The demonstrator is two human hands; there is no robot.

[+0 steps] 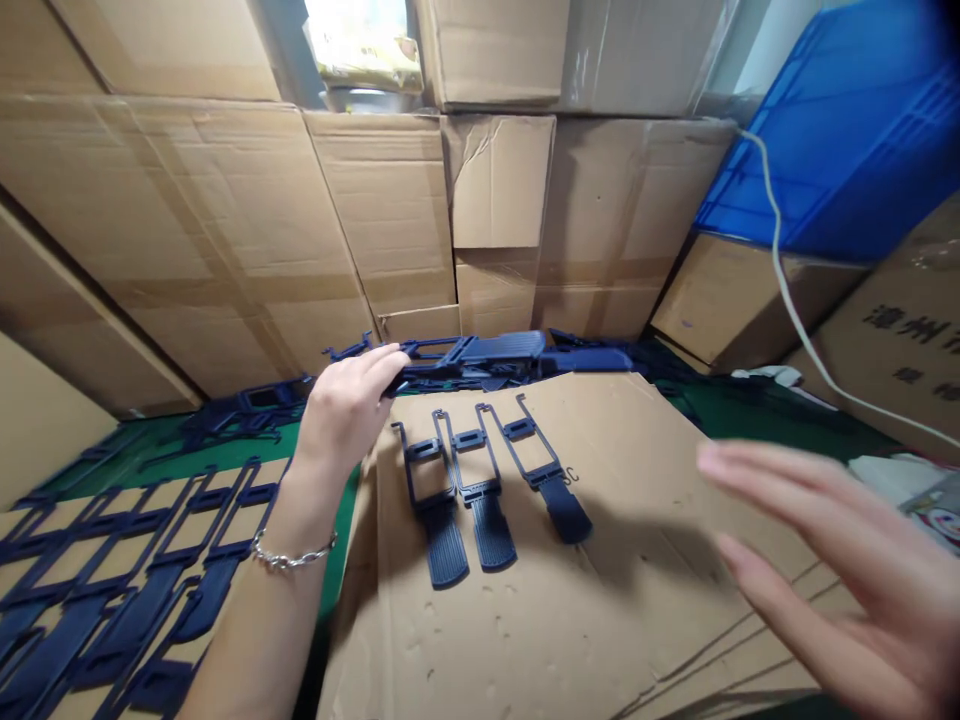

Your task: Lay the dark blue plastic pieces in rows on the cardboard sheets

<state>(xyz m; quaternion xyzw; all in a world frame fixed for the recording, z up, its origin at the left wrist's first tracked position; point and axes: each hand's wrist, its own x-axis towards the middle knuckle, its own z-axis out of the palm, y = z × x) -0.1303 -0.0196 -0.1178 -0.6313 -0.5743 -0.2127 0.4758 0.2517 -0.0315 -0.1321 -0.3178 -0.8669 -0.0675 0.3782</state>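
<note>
Laid out on cardboard (pixel 480 645): three dark frames (pixel 493 535); others heaped (pixel 596 360) behind. Left hand (pixel 351 398) gripping another frame (pixel 502 348); right hand (pixel 874 560) spread wide, empty.

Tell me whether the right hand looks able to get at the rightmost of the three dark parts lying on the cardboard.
Probably yes: the right hand is open, its fingertips pointing toward the rightmost part, and only cardboard shows between them.
</note>
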